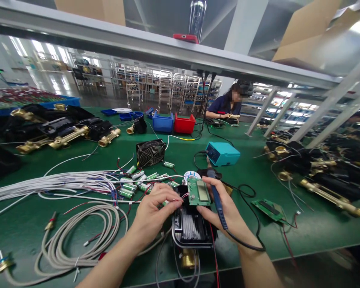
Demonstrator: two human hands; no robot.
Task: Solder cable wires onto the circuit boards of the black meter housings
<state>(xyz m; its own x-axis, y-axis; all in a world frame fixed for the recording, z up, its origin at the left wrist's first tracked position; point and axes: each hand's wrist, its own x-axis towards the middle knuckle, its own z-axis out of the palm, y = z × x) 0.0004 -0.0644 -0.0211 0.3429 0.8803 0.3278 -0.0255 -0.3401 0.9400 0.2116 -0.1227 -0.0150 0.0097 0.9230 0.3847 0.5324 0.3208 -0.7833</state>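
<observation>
My left hand (pixel 157 208) is curled, its fingertips pinched on thin red and white wires at the left edge of a green circuit board (pixel 199 192). The board, with a grey display on it, stands tilted over an open black meter housing (pixel 189 228) that sits on a brass fitting (pixel 188 258). My right hand (pixel 225 210) grips a soldering iron (pixel 216 196) like a pen and also steadies the board's right side. The iron's black cord (pixel 252 240) loops off to the right.
On the green table (pixel 27 228) lie coiled grey cable (pixel 75 236), white wire bundles (pixel 48 182), several green batteries (pixel 132 186), a small fan (pixel 150 153), a teal soldering station (pixel 222 153), a spare board (pixel 268 209) and brass meters (pixel 66 136). Blue and red bins (pixel 174 123) stand behind; another person (pixel 226 106) sits beyond.
</observation>
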